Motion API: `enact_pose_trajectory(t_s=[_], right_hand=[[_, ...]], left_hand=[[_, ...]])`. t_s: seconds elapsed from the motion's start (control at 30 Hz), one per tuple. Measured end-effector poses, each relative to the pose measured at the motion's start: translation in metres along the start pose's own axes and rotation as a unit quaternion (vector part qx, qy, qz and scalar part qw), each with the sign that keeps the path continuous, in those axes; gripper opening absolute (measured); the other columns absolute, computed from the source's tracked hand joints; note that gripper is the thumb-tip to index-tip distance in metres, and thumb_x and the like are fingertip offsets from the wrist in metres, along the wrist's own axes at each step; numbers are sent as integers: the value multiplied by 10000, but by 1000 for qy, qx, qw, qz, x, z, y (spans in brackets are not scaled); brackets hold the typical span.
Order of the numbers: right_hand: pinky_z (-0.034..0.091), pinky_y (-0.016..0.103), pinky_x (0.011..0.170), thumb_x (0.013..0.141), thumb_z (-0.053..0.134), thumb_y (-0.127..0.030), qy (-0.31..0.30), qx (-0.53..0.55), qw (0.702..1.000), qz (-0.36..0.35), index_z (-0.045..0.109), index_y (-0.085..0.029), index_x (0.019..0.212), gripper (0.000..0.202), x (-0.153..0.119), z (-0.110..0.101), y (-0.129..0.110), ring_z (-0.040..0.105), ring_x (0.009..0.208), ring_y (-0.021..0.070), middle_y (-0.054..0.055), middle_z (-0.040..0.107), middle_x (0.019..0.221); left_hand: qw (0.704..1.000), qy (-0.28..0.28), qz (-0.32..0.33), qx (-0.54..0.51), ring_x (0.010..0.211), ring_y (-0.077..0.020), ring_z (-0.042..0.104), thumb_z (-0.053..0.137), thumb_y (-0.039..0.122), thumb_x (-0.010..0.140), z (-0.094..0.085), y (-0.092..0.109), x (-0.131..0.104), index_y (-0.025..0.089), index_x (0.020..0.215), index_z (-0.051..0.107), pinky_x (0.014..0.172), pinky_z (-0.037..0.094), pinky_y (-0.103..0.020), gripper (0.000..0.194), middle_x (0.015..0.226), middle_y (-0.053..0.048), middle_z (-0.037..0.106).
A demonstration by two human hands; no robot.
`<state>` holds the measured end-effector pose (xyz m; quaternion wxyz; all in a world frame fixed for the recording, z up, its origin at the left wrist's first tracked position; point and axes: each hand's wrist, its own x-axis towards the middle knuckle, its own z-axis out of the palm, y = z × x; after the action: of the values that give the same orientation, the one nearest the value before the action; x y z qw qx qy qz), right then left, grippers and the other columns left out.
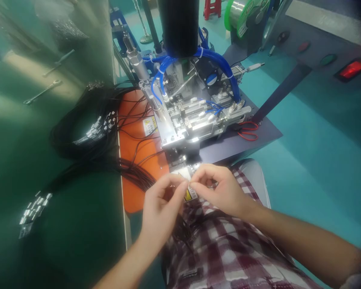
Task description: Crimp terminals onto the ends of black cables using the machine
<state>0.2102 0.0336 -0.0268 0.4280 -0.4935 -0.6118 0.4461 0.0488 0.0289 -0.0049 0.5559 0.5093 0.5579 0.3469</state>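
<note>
My left hand (162, 200) and my right hand (218, 186) meet in front of a bench machine (195, 116), each pinching with thumb and forefinger. Between their fingertips is a tiny piece that looks like a thin wire end, mostly covered by the fingers. Black cables (135, 173) run from the left across an orange board (135, 196) to behind my left hand. More dark cable strands (183, 230) hang below it, over the checked cloth on my lap. Just behind the fingertips is a white label with a yellow mark (188, 196).
On the green table at left lie coiled black cables (58, 138) with shiny metal ends (36, 208) and a wrench (42, 92). Blue tubes (219, 60) arch over the machine. A wire spool (239, 18) stands behind; a control panel (325, 44) overhangs at right.
</note>
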Motion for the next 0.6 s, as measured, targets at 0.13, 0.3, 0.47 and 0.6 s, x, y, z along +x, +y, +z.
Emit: enact_pose_trajectory(t_s=[0.13, 0.3, 0.47, 0.6], right_hand=[[405, 233, 562, 796, 597, -137, 45, -28, 996, -70, 594, -179, 655, 147, 12, 5, -2, 510, 581, 93, -23, 588, 633], [404, 217, 496, 785, 628, -202, -17, 169, 982, 87, 582, -171, 667, 130, 29, 13, -6, 497, 501, 80, -50, 550, 561], [411, 201, 472, 768, 667, -235, -49, 240, 953, 176, 593, -158, 686, 135, 36, 13, -5, 488, 458, 63, -65, 540, 534], [430, 206, 486, 788, 651, -210, -10, 169, 975, 144, 616, -160, 728, 86, 32, 13, -1, 526, 508, 76, -36, 587, 606]], left_hand=[[995, 19, -35, -90, 472, -51, 371, 703, 353, 792, -2, 5, 13, 161, 741, 608, 472, 289, -187, 220, 533, 60, 443], [977, 0, -63, -203, 443, -38, 322, 724, 310, 762, -11, 9, 29, 159, 742, 609, 474, 271, -183, 192, 479, 78, 391], [965, -48, -134, -222, 414, -23, 317, 725, 345, 762, -17, 6, 35, 153, 753, 585, 465, 249, -179, 238, 499, 70, 460], [960, -52, -142, -235, 412, -18, 344, 751, 334, 734, -17, 1, 35, 145, 786, 591, 470, 255, -190, 253, 591, 48, 544]])
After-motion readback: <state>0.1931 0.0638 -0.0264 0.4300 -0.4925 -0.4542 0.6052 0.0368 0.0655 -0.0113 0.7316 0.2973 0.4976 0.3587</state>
